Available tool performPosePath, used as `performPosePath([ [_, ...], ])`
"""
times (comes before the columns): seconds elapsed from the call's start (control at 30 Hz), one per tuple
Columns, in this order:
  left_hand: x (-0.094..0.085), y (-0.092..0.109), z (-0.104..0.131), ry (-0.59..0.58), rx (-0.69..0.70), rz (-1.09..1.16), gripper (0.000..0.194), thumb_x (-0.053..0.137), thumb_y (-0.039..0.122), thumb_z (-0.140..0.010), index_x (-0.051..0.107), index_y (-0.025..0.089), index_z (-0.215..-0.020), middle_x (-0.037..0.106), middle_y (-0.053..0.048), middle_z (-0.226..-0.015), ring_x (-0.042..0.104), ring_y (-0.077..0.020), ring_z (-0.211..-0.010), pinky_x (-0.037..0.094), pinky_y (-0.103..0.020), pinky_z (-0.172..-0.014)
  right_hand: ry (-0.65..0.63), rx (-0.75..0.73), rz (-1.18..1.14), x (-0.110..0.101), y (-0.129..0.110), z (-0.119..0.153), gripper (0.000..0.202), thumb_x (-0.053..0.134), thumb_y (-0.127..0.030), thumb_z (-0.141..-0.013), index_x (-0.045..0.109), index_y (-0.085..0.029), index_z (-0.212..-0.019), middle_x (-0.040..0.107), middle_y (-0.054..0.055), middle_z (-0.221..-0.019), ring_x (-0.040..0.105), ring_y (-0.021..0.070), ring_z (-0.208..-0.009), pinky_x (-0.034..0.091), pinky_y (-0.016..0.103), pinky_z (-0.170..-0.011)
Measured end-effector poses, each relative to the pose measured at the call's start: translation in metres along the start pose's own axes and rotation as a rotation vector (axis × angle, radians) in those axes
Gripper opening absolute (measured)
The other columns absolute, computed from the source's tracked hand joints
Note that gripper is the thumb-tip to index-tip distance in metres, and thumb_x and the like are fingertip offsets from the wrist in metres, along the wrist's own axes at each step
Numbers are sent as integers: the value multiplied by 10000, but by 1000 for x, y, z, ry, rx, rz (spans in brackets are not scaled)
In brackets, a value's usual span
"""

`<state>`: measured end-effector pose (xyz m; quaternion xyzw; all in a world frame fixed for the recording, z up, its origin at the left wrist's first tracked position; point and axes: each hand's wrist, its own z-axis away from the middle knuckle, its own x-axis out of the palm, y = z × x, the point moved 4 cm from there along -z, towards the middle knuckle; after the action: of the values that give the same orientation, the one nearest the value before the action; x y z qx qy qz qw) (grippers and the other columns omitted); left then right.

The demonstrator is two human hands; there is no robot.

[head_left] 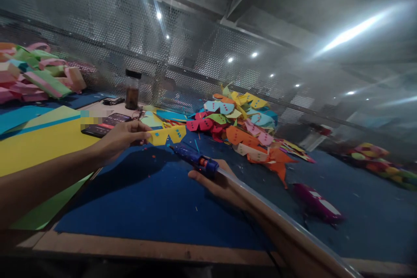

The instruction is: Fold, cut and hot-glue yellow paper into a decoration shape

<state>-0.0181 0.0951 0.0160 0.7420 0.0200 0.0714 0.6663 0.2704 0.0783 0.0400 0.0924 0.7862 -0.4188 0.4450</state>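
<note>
Between the fingers of my left hand (125, 141) is one end of a yellow paper cutout (167, 135), which has small blue marks and a notch in its lower edge. My right hand (224, 182) is wrapped round a dark blue hot glue gun (195, 158), its nozzle pointing left, just below the cutout. I cannot tell whether nozzle and paper touch. A long clear glue stick (276, 202) runs from the back of the gun along my right forearm. Under both hands lies a blue sheet (156, 208) on the table.
Colourful folded paper cutouts (243, 137) are heaped beyond the glue gun. A purple object (317, 204) lies at right. Toward the left are a phone (106, 125), a lidded jar (132, 91), yellow sheets (48, 147) and piled paper shapes (42, 74). Perforated metal mesh (107, 39) stands behind.
</note>
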Motion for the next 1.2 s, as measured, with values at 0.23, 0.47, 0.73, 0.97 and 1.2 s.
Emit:
performPosePath([
  [0.23, 9, 1, 5, -103, 32, -53, 345, 943, 352, -579, 769, 166, -812, 718, -13, -731, 608, -147, -683, 469, -288, -674, 26, -193, 154, 9, 1, -2, 366, 628, -514, -955, 548, -202, -782, 555, -21, -694, 463, 113, -598, 347, 236, -565],
  [0.47, 13, 2, 8, -142, 45, -84, 300, 914, 343, -624, 774, 168, -823, 707, -9, -720, 586, -132, -657, 456, -279, -654, 106, -273, 304, 19, 12, -4, 354, 670, -520, -944, 599, -205, -799, 609, -13, -682, 512, 124, -580, 337, 241, -568],
  [0.73, 15, 1, 9, -181, 68, -127, 252, 890, 338, -663, 783, 182, -831, 715, -7, -731, 583, -130, -648, 456, -272, -640, 29, -307, 318, 13, 4, -1, 254, 676, -442, -989, 671, -212, -881, 716, 10, -807, 645, 153, -724, 415, 234, -673],
  [0.97, 14, -1, 9, -191, 75, -133, 229, 878, 322, -684, 784, 187, -842, 710, -8, -728, 587, -138, -660, 468, -279, -649, 35, -296, 336, 14, 7, -1, 224, 683, -417, -989, 668, -219, -885, 727, 8, -822, 677, 164, -747, 424, 243, -689],
  [1.2, 15, 0, 10, -208, 90, -159, 248, 868, 358, -707, 781, 186, -863, 723, -16, -753, 608, -148, -676, 483, -287, -662, 57, -302, 323, 18, 14, -1, 188, 697, -378, -970, 667, -218, -876, 716, 2, -793, 653, 155, -710, 408, 242, -665],
])
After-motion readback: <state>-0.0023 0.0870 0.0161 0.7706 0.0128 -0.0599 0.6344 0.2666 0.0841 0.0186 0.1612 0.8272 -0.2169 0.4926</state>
